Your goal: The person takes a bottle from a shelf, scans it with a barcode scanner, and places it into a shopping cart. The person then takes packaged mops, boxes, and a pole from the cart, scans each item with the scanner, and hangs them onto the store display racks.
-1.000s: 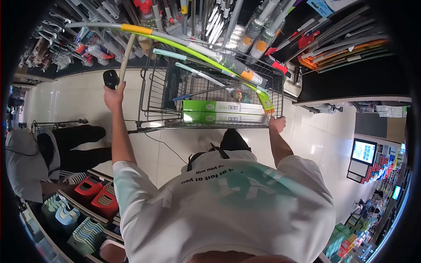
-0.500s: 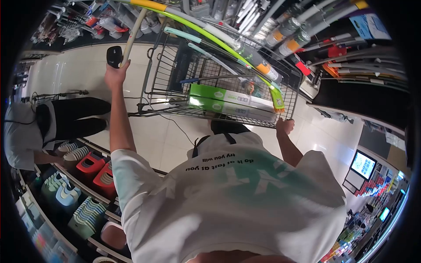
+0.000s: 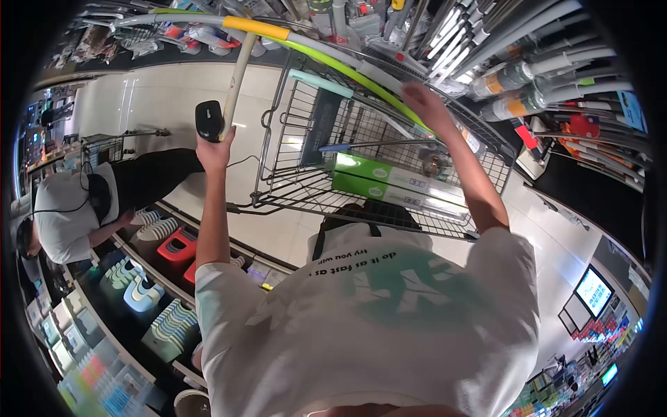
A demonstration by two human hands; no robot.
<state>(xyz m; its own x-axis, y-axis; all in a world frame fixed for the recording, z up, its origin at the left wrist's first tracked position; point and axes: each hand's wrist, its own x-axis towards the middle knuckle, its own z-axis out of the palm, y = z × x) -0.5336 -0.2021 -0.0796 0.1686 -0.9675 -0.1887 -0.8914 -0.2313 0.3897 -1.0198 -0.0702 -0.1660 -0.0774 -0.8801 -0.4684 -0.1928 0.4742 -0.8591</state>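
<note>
My left hand (image 3: 215, 151) is closed around the lower end of a pale pole (image 3: 240, 83). Beside the grip is a black, rounded object (image 3: 209, 121) shaped like a computer mouse. My right hand (image 3: 424, 105) reaches over the shopping cart (image 3: 274, 163), against or just above a green pole (image 3: 340, 67) and a grey pole with a yellow section (image 3: 257, 28) lying across the cart. Its fingers are blurred, so I cannot tell whether it grips either one. In the cart are green-and-white boxes (image 3: 361, 165), a light-teal handle (image 3: 321, 83) and a blue-ended rod (image 3: 337, 147).
Long-handled tools (image 3: 479, 42) crowd the rack ahead and right. At left, a person in a white shirt (image 3: 66, 208) stands by shelves of striped stools (image 3: 169, 329) and red stools (image 3: 178, 247). A lit screen (image 3: 593, 292) is at right.
My right hand has left the cart's near right corner and moved forward over the poles. The green broom's bristled end no longer shows. The cart appears farther right in view.
</note>
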